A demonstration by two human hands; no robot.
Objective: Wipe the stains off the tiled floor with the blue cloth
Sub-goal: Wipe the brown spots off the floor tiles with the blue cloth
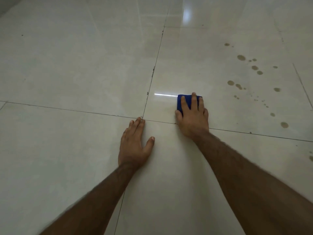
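Note:
A folded blue cloth (187,100) lies on the pale glossy tiled floor (76,68) just right of centre. My right hand (193,116) presses flat on it with straight, spread fingers, covering most of it. My left hand (135,143) rests palm down on the bare tile to the left, fingers straight, its fingertips at the crossing of the grout lines (142,118). Several brownish stains (241,57) are scattered over the tile to the right of the cloth, from the far right down to a spot (284,125) near the grout line.
Dark grout lines divide the floor into large tiles. A bright light reflection (165,94) streaks the tile just left of the cloth, and another (187,15) shines at the top. More small stains (311,157) sit at the right edge.

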